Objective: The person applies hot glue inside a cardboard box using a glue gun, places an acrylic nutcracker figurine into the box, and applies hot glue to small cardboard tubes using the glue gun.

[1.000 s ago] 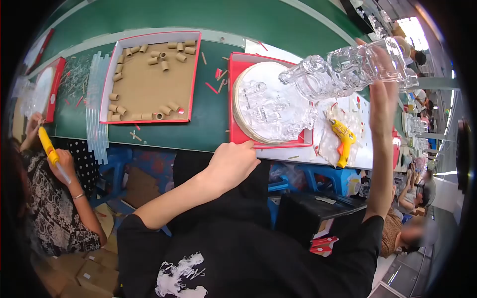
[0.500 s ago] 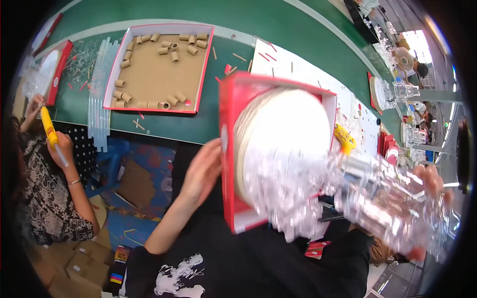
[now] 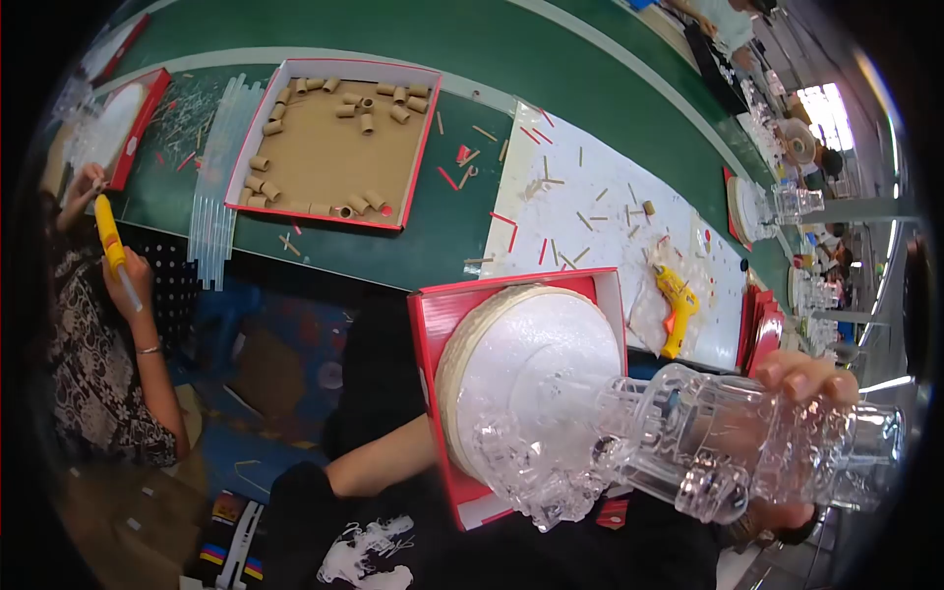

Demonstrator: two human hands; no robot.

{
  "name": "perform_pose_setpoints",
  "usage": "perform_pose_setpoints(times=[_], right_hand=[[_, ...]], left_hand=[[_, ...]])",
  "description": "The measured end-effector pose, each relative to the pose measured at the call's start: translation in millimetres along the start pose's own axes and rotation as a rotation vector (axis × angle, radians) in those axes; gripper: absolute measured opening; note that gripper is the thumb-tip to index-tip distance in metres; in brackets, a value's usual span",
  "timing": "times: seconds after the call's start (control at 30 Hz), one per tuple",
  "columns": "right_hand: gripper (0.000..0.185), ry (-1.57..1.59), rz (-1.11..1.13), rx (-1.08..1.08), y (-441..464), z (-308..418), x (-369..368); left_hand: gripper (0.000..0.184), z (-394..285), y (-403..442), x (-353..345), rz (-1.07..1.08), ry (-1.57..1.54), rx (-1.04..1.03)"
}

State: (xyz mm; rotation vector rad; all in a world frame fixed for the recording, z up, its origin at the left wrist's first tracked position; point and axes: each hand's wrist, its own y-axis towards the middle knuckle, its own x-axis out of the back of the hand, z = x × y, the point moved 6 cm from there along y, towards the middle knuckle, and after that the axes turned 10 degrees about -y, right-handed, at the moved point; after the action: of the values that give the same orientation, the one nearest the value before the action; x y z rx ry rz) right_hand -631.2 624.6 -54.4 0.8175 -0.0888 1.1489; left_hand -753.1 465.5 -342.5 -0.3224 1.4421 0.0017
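A red box lid with white inner walls is tilted in front of me above my lap. Inside it sits a round white disc with a cream woven band around its edge. A clear, glass-like tower with ornate pieces around its foot rises from the disc and leans right. My right hand is wrapped round the tower's upper part, fingers over the top. My left forearm reaches behind the lid, whose underside hides that hand and its fingers.
On the green bench lie a tray of short cardboard tubes and clear plastic strips. A yellow glue gun rests on a white sheet with scattered slivers. At left, a co-worker's hand holds another glue gun.
The lid with its disc and tower has moved down and slightly left, uncovering the white sheet and glue gun. My left hand has slipped out of sight behind the lid.
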Motion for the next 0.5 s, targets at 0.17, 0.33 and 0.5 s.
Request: perform_pose_setpoints(times=[0.17, 0.33, 0.5], right_hand=[[0.100, 0.003, -0.191, -0.060, -11, -34, 7], [0.086, -0.196, -0.383, -0.364, -9, -77, 26], [0.084, -0.409, -0.644, -0.337, 9, -71, 49]], left_hand=[[0.068, 7, -2, -7, 0.136, -0.166, 0.039], [0.070, -2, -2, -20, 0.270, -0.272, 0.122], [0.078, -27, -29, -38, 0.291, -0.005, 0.209]])
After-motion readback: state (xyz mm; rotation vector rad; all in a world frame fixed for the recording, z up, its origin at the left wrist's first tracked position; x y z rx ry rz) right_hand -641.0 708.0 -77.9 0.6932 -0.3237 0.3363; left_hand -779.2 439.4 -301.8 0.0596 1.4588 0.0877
